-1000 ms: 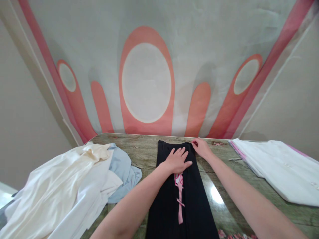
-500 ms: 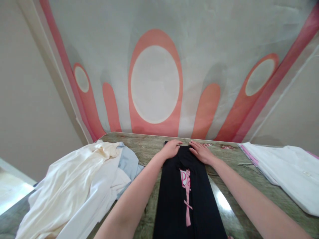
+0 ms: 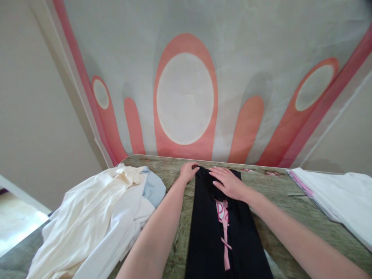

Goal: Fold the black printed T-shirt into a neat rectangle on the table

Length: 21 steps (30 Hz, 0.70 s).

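Observation:
A long black garment (image 3: 209, 232) with a pink printed strip down its middle lies lengthwise on the green-brown table (image 3: 171, 174). My left hand (image 3: 188, 171) is curled at the garment's far left corner, fingers pinched on the edge. My right hand (image 3: 229, 182) rests flat on the upper part of the garment, fingers spread, just above the pink print.
A heap of cream and white cloth (image 3: 93, 217) with a pale blue piece (image 3: 154, 188) lies on the left of the table. White folded fabric with a pink edge (image 3: 334, 197) lies at the right. A wall hanging with red and white ovals (image 3: 186, 97) stands behind the table.
My left hand moved from flat on the garment to its far left corner and closed there. My right hand left the far right corner and came to lie flat on the cloth. The view shifted left.

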### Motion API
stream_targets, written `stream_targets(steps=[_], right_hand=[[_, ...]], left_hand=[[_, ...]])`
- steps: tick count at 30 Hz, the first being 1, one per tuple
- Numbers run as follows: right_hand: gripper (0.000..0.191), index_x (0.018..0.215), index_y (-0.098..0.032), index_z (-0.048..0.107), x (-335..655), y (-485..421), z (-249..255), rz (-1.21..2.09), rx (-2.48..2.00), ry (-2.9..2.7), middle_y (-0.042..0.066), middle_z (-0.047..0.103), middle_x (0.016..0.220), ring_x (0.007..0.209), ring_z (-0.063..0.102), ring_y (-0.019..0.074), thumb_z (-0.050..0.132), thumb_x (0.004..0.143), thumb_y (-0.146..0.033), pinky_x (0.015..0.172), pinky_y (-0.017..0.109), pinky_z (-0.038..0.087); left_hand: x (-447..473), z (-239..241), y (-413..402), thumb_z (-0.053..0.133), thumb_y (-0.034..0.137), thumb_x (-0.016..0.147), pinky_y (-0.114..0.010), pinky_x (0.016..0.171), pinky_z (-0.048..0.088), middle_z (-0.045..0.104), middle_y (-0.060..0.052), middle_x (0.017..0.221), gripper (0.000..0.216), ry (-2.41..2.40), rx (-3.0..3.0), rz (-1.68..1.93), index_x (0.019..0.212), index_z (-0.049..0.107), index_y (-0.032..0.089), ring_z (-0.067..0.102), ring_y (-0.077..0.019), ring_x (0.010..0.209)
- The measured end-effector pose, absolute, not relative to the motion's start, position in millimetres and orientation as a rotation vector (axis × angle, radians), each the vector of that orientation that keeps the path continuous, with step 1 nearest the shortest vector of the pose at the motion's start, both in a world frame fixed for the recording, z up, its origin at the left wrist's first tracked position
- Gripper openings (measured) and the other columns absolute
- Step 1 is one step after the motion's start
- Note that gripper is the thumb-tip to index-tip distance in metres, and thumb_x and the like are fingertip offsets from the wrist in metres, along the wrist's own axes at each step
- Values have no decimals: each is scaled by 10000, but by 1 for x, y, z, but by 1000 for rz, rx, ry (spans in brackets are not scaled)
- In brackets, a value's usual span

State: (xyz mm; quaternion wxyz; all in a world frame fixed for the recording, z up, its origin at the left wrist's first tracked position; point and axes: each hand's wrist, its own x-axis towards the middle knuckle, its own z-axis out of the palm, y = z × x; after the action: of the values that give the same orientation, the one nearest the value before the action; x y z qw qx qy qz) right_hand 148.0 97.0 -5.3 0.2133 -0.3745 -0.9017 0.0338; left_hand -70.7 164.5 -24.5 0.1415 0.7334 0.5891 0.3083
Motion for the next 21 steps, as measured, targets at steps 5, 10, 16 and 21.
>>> stream_targets(steps=[5, 10, 16, 21], right_hand=[[551, 1346, -188, 357, 98, 51, 0, 337, -813, -2671, 86, 337, 1404, 1303, 265, 225, 400, 861, -445, 1081, 416, 172], [728, 1385, -174, 274, 91, 32, -10, 398, -888, -2667, 106, 232, 1439, 1323, 203, 259, 421, 799, -581, 1083, 424, 171], [725, 1390, -177, 261, 91, 27, -12, 389, -889, -2659, 101, 218, 1443, 1326, 190, 258, 417, 804, -573, 1089, 425, 148], [680, 1378, -174, 291, 94, 34, 2, 430, -818, -2654, 108, 307, 1415, 1300, 265, 255, 424, 819, -538, 1082, 430, 162]], left_hand=[[-69, -24, 171, 600, 285, 767, -267, 833, 420, 655, -19, 967, 184, 1808, 2106, 816, 931, 658, 223, 572, -155, 917], [-67, -19, 183, 615, 337, 748, -239, 749, 433, 669, -7, 805, 136, 1863, 2113, 692, 775, 668, 215, 598, -148, 786], [-66, -11, 184, 602, 337, 760, -259, 745, 437, 652, -35, 782, 151, 1855, 2200, 603, 764, 645, 191, 601, -167, 774], [-55, 0, 161, 449, 277, 862, -341, 915, 363, 580, -105, 1073, 223, 1820, 2336, 679, 1015, 568, 167, 525, -211, 1035]])
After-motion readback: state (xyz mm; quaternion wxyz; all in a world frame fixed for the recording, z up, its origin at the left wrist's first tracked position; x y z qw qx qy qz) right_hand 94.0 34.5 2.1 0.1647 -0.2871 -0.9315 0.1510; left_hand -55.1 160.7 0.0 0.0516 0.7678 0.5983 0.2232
